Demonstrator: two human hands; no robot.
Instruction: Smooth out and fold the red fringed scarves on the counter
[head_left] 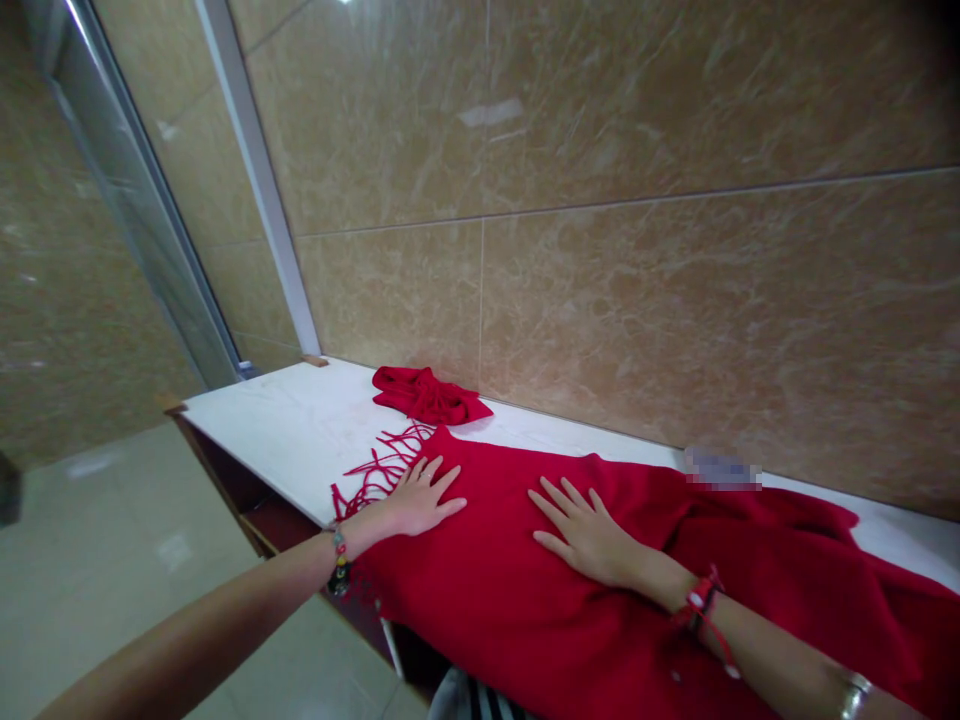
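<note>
A red fringed scarf (487, 560) lies spread along a white countertop (277, 420), its near side hanging over the front edge. My left hand (421, 500) rests flat on the scarf close to its fringed end, fingers spread. Further right, my right hand (585, 530) also lies flat on the cloth with fingers apart. Thin red tassels (375, 470) fan out to the left of my left hand. Toward the right, the fabric is rumpled in folds.
A bunched red cloth (427, 396) sits at the back of the counter, against the tiled wall (600, 300). A blurred-out item (724, 470) lies by the wall at right. Open shelving (270, 515) shows beneath the counter, with tiled floor (112, 560) at left.
</note>
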